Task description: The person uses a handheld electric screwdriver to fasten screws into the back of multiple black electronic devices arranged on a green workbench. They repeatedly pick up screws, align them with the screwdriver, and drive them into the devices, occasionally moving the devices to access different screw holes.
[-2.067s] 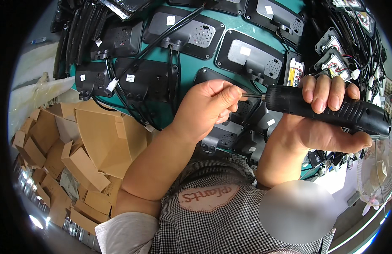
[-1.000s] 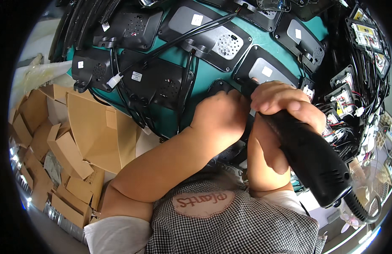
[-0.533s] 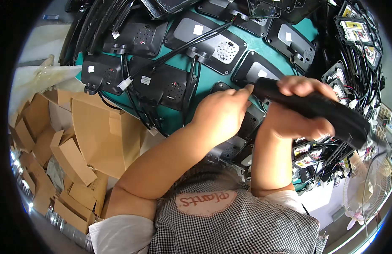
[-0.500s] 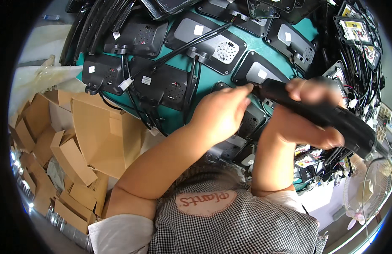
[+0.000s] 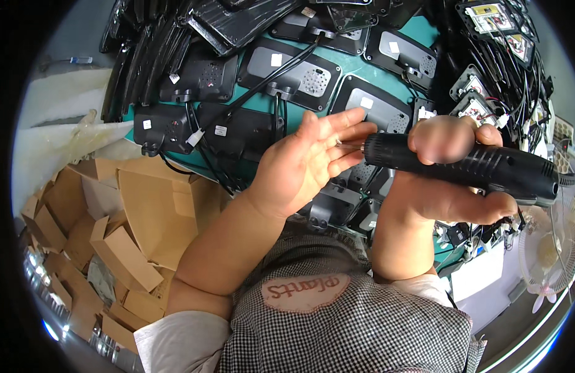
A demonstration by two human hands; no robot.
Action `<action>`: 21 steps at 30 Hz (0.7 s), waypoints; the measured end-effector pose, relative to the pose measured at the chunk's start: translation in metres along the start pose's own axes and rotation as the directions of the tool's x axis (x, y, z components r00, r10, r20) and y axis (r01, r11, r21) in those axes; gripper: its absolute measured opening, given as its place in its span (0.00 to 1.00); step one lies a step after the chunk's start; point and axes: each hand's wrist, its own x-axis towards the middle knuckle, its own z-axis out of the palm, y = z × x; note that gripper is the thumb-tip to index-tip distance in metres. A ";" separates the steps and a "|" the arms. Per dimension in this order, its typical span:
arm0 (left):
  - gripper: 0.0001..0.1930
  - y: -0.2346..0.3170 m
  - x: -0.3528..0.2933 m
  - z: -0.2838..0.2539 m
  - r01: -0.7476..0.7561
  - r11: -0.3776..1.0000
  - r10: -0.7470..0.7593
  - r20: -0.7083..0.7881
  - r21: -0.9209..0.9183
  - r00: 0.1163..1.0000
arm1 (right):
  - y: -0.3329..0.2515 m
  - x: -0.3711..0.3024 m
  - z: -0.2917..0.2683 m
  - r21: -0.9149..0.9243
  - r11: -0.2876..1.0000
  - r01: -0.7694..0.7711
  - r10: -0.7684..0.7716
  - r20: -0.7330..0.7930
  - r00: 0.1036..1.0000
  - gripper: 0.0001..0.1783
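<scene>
My right hand (image 5: 446, 196) is wrapped round a black electric screwdriver (image 5: 517, 171) held almost level, its nose toward the left. The metal bit at its end reaches my left hand (image 5: 293, 158), which is turned palm up with the fingers stretched out and apart. Whether a small screw lies at the bit or among the fingers is too small to tell. Beneath the hands and beyond them lie black plastic housings with speaker holes, one of them a grey-centred housing (image 5: 377, 112) just past my left fingertips.
A green mat (image 5: 418, 34) carries several more housings with black cables (image 5: 278, 71). Plastic-wrapped black parts (image 5: 237, 25) are piled at the far left. Circuit boards with wires (image 5: 492, 22) are stacked at the right, above a fan (image 5: 551, 248). Cardboard boxes (image 5: 154, 214) stand at the left.
The screwdriver has lifted off the housings and swung to nearly level. My left hand has turned palm up, its fingers spreading at the bit. The whole view has shifted slightly.
</scene>
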 end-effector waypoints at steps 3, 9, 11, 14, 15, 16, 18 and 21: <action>0.27 -0.003 -0.001 -0.005 0.002 0.996 -0.001 -0.012 0.087 1.000 | -0.006 0.003 0.005 -0.018 1.000 0.026 -0.026 -0.017 1.000 0.45; 0.09 0.005 0.001 -0.008 0.237 0.935 -0.195 -0.173 0.264 0.965 | -0.021 0.009 0.005 -0.025 0.998 0.064 -0.067 -0.148 0.987 0.44; 0.07 0.003 0.005 -0.002 0.211 0.928 -0.152 -0.205 0.308 0.967 | -0.025 0.009 0.005 -0.052 0.995 0.082 -0.089 -0.152 0.984 0.44; 0.06 -0.002 0.013 0.008 0.174 0.913 -0.103 -0.203 0.370 0.974 | -0.034 0.011 -0.001 -0.051 0.993 0.110 -0.117 -0.184 0.976 0.44; 0.05 -0.003 0.016 0.009 0.161 0.908 -0.090 -0.195 0.387 0.977 | -0.037 0.012 -0.003 -0.043 0.992 0.115 -0.121 -0.197 0.973 0.44; 0.05 -0.005 0.019 0.010 0.150 0.897 -0.091 -0.159 0.416 0.983 | -0.039 0.014 -0.005 -0.028 0.993 0.114 -0.117 -0.192 0.974 0.43; 0.05 -0.008 0.024 0.010 0.123 0.874 -0.092 -0.089 0.471 0.992 | -0.043 0.017 -0.012 -0.035 0.993 0.111 -0.116 -0.180 0.977 0.44; 0.06 -0.006 0.033 0.022 0.150 0.779 -0.112 -0.101 0.609 0.989 | -0.047 0.022 -0.023 0.003 0.995 0.098 -0.096 -0.188 0.978 0.44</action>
